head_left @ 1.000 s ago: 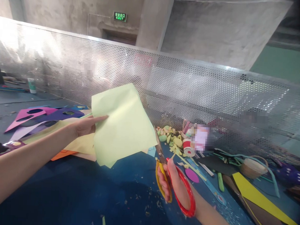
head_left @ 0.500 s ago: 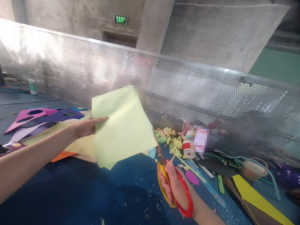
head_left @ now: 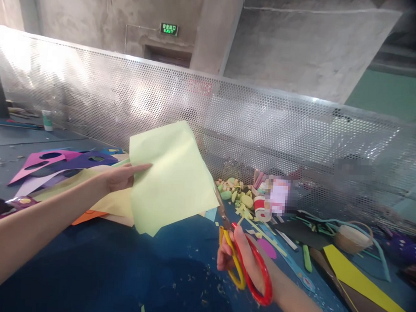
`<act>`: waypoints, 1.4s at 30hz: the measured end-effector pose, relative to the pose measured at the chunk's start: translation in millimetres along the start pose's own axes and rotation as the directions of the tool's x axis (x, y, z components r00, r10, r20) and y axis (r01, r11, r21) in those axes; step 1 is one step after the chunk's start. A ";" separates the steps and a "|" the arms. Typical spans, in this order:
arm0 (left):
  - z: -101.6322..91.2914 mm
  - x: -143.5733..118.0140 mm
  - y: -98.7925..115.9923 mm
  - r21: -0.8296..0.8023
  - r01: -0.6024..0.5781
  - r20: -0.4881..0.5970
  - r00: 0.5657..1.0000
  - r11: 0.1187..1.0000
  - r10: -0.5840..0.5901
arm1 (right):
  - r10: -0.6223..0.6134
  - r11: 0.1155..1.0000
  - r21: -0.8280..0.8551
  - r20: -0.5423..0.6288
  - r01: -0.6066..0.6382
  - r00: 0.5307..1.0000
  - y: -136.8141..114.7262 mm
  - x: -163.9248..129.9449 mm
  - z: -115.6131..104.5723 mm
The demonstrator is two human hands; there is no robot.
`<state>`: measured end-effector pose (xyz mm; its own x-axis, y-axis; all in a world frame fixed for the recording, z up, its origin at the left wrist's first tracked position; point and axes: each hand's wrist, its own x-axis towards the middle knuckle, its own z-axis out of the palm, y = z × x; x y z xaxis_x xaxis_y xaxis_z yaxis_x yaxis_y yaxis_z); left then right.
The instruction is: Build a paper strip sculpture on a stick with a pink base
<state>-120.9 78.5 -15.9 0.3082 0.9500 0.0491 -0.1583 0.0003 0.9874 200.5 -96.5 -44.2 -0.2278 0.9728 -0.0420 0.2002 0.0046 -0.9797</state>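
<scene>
My left hand [head_left: 119, 177] holds up a pale yellow-green sheet of paper [head_left: 172, 175] by its left edge, above the blue table. My right hand [head_left: 243, 258] grips scissors [head_left: 240, 258] with one yellow and one red handle loop. The blades point up and left, and their tips reach the sheet's lower right edge. Whether the blades bite into the paper I cannot tell.
A perforated metal screen [head_left: 281, 127] runs along the table's far side. Purple, pink, yellow and orange cut sheets [head_left: 66, 161] lie at the left. Scraps, a tape roll [head_left: 261, 205], a small basket [head_left: 351, 236] and a yellow strip [head_left: 361, 280] crowd the right. Paper crumbs dot the blue table [head_left: 120, 271].
My right hand with the scissors has dropped slightly and shifted right. The sheet and my left hand stay almost where they were.
</scene>
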 end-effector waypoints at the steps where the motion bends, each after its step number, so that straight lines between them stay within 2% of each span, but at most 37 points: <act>1: 0.9 -0.1 -0.3 0.006 0.005 0.005 1.000 1.000 -0.005 | -0.015 1.000 -0.001 0.012 0.015 1.000 -0.3 -0.3 -0.8; 6: 7.2 -1.8 -0.9 0.016 0.026 0.050 0.998 1.000 -0.027 | -0.061 0.996 -0.066 0.045 0.064 0.997 -5.6 -1.0 -1.4; 16: 15.6 -6.0 1.6 -0.034 0.054 0.102 0.993 0.998 -0.050 | -0.065 0.998 0.009 0.047 0.064 0.997 -10.2 -0.5 3.4; 20: 14.3 -5.7 1.4 -0.049 0.050 0.126 0.991 0.998 -0.043 | -0.074 0.997 0.014 0.020 0.073 0.997 -5.6 0.8 3.1; 23: 12.9 -5.0 0.5 -0.055 0.049 0.141 0.989 0.997 -0.041 | -0.094 0.994 -0.053 -0.007 0.093 0.996 -1.3 1.0 3.4; 27: 12.1 -4.4 -0.2 -0.060 0.045 0.141 0.989 0.997 -0.036 | -0.121 0.985 -0.125 -0.044 0.115 0.992 1.9 -0.1 5.5; 38: 18.0 -6.7 3.4 -0.005 0.039 0.084 0.996 0.999 -0.038 | -0.116 0.990 -0.088 -0.091 0.109 0.989 6.5 2.2 7.9; 42: 18.6 -7.4 3.7 -0.022 0.037 0.095 0.995 0.999 -0.035 | -0.122 0.990 -0.081 -0.105 0.114 0.987 7.3 2.0 8.8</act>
<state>-106.4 65.7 -9.8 0.4014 0.9154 0.0288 -0.1672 0.0423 0.9850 193.1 -96.6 -53.2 -0.1495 0.9839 0.0984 0.2497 0.1339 -0.9590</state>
